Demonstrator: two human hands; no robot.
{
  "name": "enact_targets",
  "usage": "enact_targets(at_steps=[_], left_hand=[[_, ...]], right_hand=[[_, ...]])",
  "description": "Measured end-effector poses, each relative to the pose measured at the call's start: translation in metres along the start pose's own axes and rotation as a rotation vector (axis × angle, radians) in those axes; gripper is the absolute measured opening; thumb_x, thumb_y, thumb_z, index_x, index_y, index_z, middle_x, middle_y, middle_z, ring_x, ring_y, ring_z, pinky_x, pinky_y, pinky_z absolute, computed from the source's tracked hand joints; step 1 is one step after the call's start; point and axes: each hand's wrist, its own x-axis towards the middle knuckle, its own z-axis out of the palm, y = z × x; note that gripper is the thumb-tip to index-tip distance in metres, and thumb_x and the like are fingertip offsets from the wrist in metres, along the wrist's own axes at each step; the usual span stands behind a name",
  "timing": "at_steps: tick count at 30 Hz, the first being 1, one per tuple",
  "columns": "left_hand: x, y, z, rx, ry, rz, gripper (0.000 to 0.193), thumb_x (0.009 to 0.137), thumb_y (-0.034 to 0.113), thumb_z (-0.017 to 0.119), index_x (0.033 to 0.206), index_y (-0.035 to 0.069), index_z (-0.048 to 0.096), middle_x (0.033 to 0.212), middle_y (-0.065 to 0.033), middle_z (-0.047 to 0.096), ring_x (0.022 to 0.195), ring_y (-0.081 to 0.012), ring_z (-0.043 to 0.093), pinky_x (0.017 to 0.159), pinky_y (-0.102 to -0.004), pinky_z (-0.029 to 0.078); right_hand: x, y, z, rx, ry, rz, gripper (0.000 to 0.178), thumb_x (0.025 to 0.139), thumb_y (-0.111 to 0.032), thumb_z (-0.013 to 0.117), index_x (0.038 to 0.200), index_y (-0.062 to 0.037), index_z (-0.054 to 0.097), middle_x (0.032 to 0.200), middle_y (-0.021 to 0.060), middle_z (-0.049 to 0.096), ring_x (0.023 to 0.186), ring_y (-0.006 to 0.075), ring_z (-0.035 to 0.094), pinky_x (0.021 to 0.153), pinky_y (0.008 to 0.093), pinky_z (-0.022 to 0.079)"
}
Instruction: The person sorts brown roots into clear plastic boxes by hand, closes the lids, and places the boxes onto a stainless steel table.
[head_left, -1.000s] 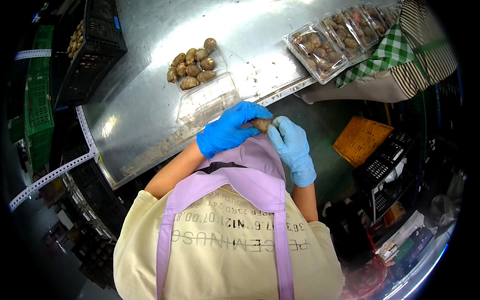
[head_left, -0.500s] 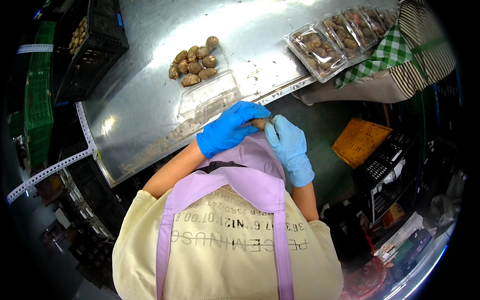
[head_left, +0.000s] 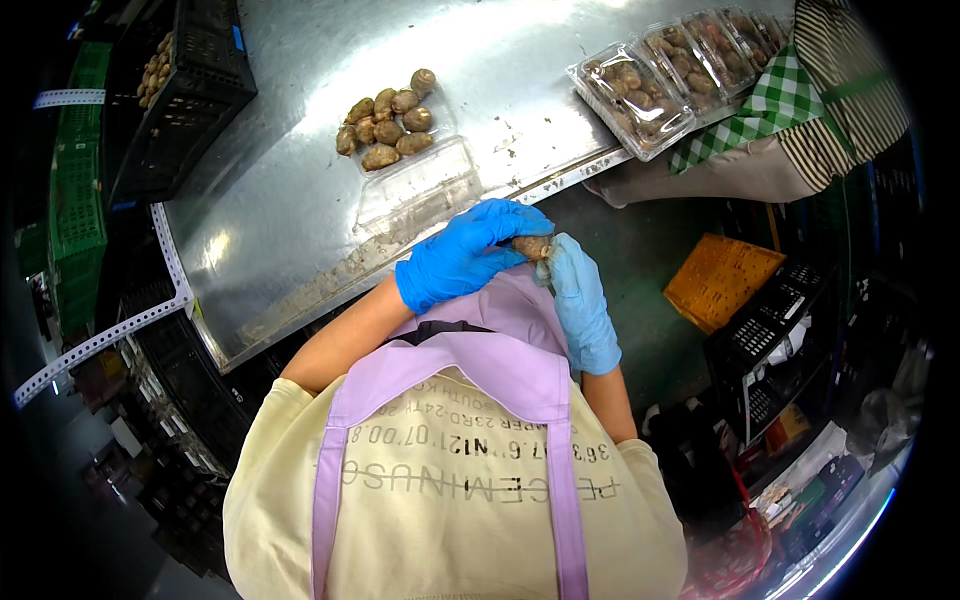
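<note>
My left hand (head_left: 474,250), in a bright blue glove, is closed round a small brown taro (head_left: 532,246) just off the table's front edge. My right hand (head_left: 582,305), in a paler blue glove, pinches the right end of the same taro; its fingertips are partly hidden. Beyond my hands, a clear plastic clamshell box (head_left: 420,190) lies with its lid folded open toward me. Several taros (head_left: 388,132) sit in a pile in its far half.
The metal table (head_left: 290,210) has dirt along its front edge. Filled, closed clamshell boxes (head_left: 640,105) stand in a row at the far right, beside a person in a green checked apron (head_left: 775,110). A black crate (head_left: 205,90) stands far left, and an orange crate (head_left: 722,282) is at right.
Both hands still hold the taro, which has shifted slightly right and turned a little. My right hand's fingers have changed their angle on it. The pile looks the same.
</note>
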Motion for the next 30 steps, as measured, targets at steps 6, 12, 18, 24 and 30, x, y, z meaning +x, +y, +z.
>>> enact_targets(at_steps=[6, 12, 18, 24, 30], left_hand=[[-0.001, 0.003, 0.000, 0.094, -0.012, 0.065, 0.043, 0.076, -0.005, 0.064, 0.117, 0.006, 0.059, 0.112, -0.0092, 0.058, 0.103, -0.0264, 0.056, 0.089, -0.0336, 0.046], [-0.002, -0.001, 0.000, 0.195, -0.012, 0.141, 0.041, 0.077, -0.005, 0.063, 0.116, 0.006, 0.058, 0.114, -0.0103, 0.057, 0.102, -0.0257, 0.056, 0.089, -0.0334, 0.046], [0.004, 0.007, 0.001, -0.452, 0.011, -0.295, 0.040, 0.082, -0.003, 0.061, 0.121, 0.004, 0.053, 0.118, -0.0070, 0.055, 0.108, -0.0181, 0.054, 0.094, -0.0308, 0.046], [0.008, 0.011, -0.001, -0.642, 0.049, -0.489, 0.041, 0.082, -0.004, 0.060, 0.122, 0.002, 0.052, 0.116, -0.0073, 0.056, 0.107, -0.0165, 0.054, 0.093, -0.0300, 0.047], [0.005, 0.003, 0.006, -0.373, 0.081, -0.482, 0.042, 0.080, 0.001, 0.067, 0.119, 0.005, 0.055, 0.110, -0.0049, 0.057, 0.098, -0.0129, 0.055, 0.083, -0.0250, 0.048]], right_hand=[[0.003, 0.002, -0.003, -0.339, -0.020, -0.127, 0.016, 0.091, -0.017, 0.045, 0.085, -0.0026, 0.048, 0.070, 0.0194, 0.055, 0.062, 0.0372, 0.054, 0.054, 0.0447, 0.042], [0.006, 0.012, 0.007, -0.447, 0.054, -0.173, 0.015, 0.091, -0.016, 0.046, 0.085, -0.0034, 0.049, 0.068, 0.0180, 0.054, 0.059, 0.0334, 0.055, 0.053, 0.0422, 0.043], [0.004, 0.002, 0.003, 0.461, 0.040, 0.131, 0.019, 0.094, -0.022, 0.047, 0.086, -0.0044, 0.050, 0.067, 0.0032, 0.050, 0.063, 0.0119, 0.049, 0.060, 0.0270, 0.043], [0.002, 0.066, -0.034, -0.193, 0.141, 0.153, 0.012, 0.090, -0.007, 0.054, 0.100, -0.0017, 0.055, 0.086, 0.0038, 0.057, 0.077, 0.0099, 0.053, 0.073, 0.0252, 0.045], [0.005, 0.030, -0.019, 0.262, 0.285, 0.082, 0.032, 0.083, 0.002, 0.061, 0.114, -0.0009, 0.057, 0.106, 0.0065, 0.063, 0.086, 0.0092, 0.057, 0.079, 0.0218, 0.047]])
